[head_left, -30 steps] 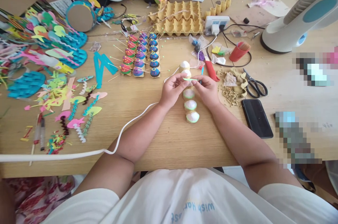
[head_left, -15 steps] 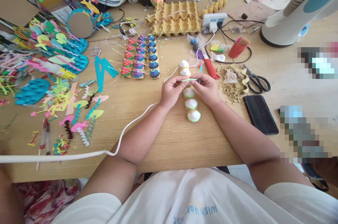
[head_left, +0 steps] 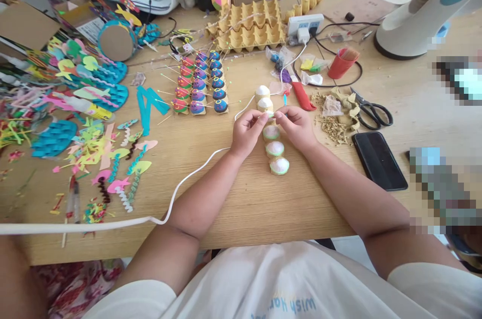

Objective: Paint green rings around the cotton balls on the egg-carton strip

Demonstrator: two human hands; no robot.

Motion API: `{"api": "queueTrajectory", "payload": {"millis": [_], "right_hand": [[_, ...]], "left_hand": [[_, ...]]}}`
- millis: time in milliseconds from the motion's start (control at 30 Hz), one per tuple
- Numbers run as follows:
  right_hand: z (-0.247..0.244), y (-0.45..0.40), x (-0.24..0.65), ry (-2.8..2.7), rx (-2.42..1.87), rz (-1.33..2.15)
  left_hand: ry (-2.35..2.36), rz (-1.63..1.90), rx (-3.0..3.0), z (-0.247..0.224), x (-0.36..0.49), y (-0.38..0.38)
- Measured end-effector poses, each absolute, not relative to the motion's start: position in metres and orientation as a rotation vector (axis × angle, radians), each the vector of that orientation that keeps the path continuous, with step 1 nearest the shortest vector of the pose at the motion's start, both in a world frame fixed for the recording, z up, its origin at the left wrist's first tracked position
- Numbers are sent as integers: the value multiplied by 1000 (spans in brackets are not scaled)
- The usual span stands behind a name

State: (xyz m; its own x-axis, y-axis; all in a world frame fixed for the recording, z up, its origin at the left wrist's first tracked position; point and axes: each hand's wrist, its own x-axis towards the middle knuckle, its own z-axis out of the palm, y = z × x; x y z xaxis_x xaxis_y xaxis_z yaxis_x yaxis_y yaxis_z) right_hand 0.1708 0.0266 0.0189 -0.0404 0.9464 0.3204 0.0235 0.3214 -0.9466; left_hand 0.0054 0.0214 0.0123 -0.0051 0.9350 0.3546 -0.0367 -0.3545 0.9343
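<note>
Left hand (head_left: 248,131) and right hand (head_left: 294,126) pinch a pale green strip (head_left: 269,114), possibly clay (detail poor), between fingertips. It sits over the row of white-topped cups (head_left: 274,148), well in from the bench's (head_left: 241,208) front edge; black phone (head_left: 380,160) nearer its right side.

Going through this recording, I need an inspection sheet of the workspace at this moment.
Surface: wood-grain table; spills, nothing seen.
Things: white-domed cups in a column, nearest three green-edged.
Clutter: colourful scraps left; scissors, phone and red cup of sticks right.
Hands: left hand pinches a small green piece; right hand has fingertips beside it, grip unclear.
Cables: white cable passes the left hand; black cable at the power strip.
Surroundings: grey-white appliance far right; floral fabric near left; blurred patches right, unreadable.
</note>
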Motion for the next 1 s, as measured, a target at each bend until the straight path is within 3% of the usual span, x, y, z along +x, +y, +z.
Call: {"api": "queueTrajectory", "payload": {"millis": [1000], "right_hand": [[11, 26, 171, -1402, -969, 957]], "left_hand": [[1032, 1523, 1358, 9, 7, 19]]}}
